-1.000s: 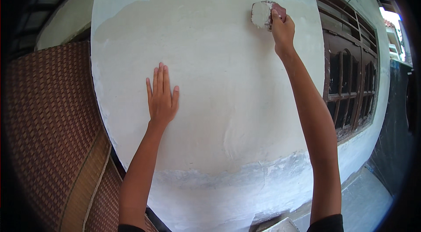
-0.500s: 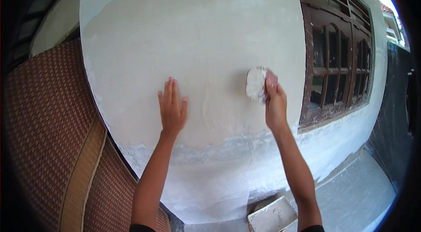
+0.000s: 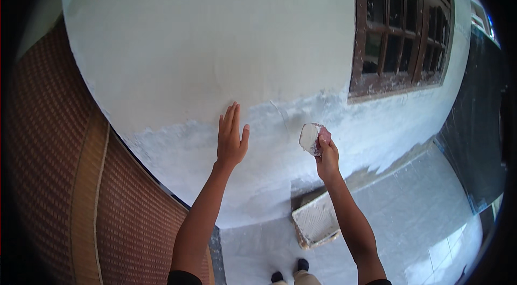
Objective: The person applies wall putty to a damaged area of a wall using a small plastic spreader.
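My left hand (image 3: 231, 139) is raised with fingers stretched out, at the white plastered wall (image 3: 188, 43), near the border between the beige upper coat and the bluish-white lower band. Whether it touches the surface is hard to tell. My right hand (image 3: 328, 158) grips a small flat pinkish spreader (image 3: 310, 135), its left part coated in pale putty, held at or just off the lower band, right of my left hand and below the window. A white tray (image 3: 315, 217) with pale residue lies on the floor at the wall's foot, partly behind my right forearm.
A brown wooden window (image 3: 398, 37) is set in the wall at upper right. Woven brown panels (image 3: 51, 166) stand along the left. A dark panel (image 3: 471, 118) is at the right. Grey floor (image 3: 409, 193) runs along the wall's foot; my feet show at the bottom.
My right hand has swept down the wall with the spreader. My left hand is lower and further right in view. The view has tipped downward, bringing the tray, floor and my feet into sight.
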Action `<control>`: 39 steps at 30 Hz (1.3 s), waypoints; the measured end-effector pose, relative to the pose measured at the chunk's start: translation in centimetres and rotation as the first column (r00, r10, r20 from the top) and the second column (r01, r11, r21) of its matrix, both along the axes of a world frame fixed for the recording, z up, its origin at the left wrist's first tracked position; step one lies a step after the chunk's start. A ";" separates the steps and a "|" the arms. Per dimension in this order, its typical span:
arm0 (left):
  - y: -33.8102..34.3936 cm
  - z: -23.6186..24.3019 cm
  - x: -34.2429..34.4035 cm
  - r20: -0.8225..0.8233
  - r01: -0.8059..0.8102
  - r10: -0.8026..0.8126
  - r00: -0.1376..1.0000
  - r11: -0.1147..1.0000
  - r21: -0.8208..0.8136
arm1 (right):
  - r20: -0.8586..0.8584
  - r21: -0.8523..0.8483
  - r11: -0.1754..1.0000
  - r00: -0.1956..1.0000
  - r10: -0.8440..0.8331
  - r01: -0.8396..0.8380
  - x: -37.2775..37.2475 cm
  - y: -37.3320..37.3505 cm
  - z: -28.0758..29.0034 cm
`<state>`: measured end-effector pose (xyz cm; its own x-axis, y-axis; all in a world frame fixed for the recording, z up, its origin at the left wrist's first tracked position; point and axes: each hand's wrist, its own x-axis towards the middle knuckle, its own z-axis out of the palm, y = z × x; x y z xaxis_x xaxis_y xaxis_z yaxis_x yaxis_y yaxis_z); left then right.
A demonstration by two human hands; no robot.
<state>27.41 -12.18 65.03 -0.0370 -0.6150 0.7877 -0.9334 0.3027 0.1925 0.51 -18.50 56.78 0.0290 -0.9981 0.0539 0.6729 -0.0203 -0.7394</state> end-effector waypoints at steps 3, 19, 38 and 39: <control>-0.2 -3.9 -2.0 -0.027 0.041 -0.039 0.999 0.997 0.064 | -0.024 0.059 0.998 0.999 -0.031 0.033 -3.2 0.1 -3.7; 1.2 -36.6 -19.5 -0.490 0.148 0.110 0.865 0.876 0.458 | -0.642 0.298 0.944 0.761 0.087 0.143 -22.0 1.6 -30.8; 9.0 -64.6 -25.9 -0.637 0.233 0.476 0.606 0.660 0.714 | -0.986 -0.124 0.976 -0.085 -0.141 -0.177 -19.0 -5.0 -51.3; 8.9 -65.2 -26.0 -0.647 0.253 0.492 0.582 0.647 0.719 | -0.981 -0.141 0.967 -0.098 -0.164 -0.212 -18.7 -5.5 -51.5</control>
